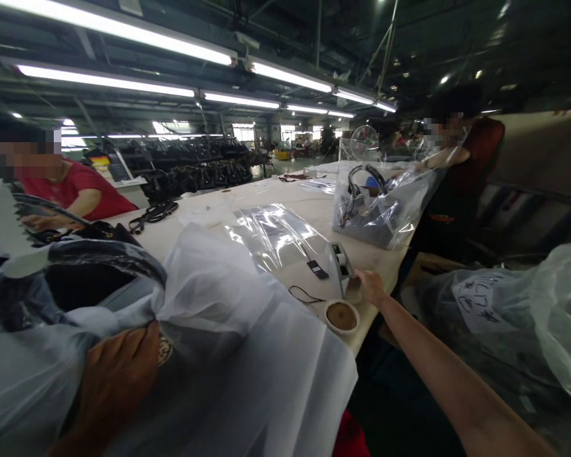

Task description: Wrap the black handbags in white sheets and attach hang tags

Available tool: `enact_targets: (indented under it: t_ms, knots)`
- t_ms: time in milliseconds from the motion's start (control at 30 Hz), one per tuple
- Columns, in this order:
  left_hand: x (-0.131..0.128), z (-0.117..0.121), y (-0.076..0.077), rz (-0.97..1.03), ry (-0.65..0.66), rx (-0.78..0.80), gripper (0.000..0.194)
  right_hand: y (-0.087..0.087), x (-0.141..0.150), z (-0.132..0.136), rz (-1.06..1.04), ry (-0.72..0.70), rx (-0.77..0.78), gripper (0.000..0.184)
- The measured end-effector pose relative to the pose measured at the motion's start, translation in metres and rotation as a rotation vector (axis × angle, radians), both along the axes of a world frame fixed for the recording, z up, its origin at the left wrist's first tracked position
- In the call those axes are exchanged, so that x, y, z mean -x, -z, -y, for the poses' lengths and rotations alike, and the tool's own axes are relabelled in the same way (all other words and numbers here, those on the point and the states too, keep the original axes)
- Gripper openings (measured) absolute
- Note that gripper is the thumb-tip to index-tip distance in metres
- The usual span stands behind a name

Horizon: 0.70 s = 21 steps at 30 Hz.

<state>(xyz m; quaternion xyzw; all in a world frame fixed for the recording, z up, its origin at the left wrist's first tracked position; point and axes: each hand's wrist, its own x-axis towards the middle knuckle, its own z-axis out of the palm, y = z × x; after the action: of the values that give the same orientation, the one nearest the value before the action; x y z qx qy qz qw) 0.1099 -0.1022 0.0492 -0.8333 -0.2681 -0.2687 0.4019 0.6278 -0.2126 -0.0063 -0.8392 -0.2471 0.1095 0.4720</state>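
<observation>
A dark handbag (83, 282) with wrapped, looped handles stands close in front of me at the left. White translucent wrapping sheet (266, 355) covers its front and spreads to the right. My left hand (121, 371) grips the sheet against the bag, fingers together, beside a round patterned emblem (164, 350). At the table's right edge, my right hand (372, 287) closes its fingers at the near end of a grey tape dispenser (337, 263); any tape between them is too small to make out. A round tub (342, 316) with brown contents sits just below the dispenser.
On the table (285, 190) lie clear plastic sheets (278, 231), a black hang tag (317, 270) and dark straps (152, 216). A bag in clear plastic (368, 216) stands beyond. Co-workers are at left (83, 190) and right (476, 158). A large plastic sack (495, 317) fills the right side.
</observation>
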Motion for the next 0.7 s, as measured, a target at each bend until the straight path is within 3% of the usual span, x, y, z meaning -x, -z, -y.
enact_targets:
  t_ms: [167, 300, 400, 500, 600, 700]
  knots:
    - [0.003, 0.0, 0.007, -0.006, -0.011, -0.046, 0.024, 0.012, -0.007, -0.022, -0.258, -0.019, -0.036, 0.021]
    - [0.003, 0.001, 0.008, -0.021, -0.035, -0.028, 0.026, 0.01, -0.009, -0.029, -0.323, 0.026, -0.145, 0.022]
    - [-0.001, 0.005, 0.005, -0.001, -0.041, -0.032, 0.025, 0.009, -0.001, -0.01, -0.268, 0.051, -0.268, 0.022]
    - [-0.004, 0.009, 0.001, 0.032, -0.016, -0.009, 0.026, 0.022, 0.018, 0.025, -0.219, 0.055, -0.348, 0.031]
    - [-0.006, 0.011, -0.001, 0.054, 0.013, 0.011, 0.027, 0.043, 0.036, 0.053, -0.235, 0.043, -0.343, 0.039]
    - [-0.007, 0.01, -0.002, 0.044, 0.005, 0.001, 0.024, 0.055, 0.041, 0.057, -0.238, 0.014, -0.288, 0.04]
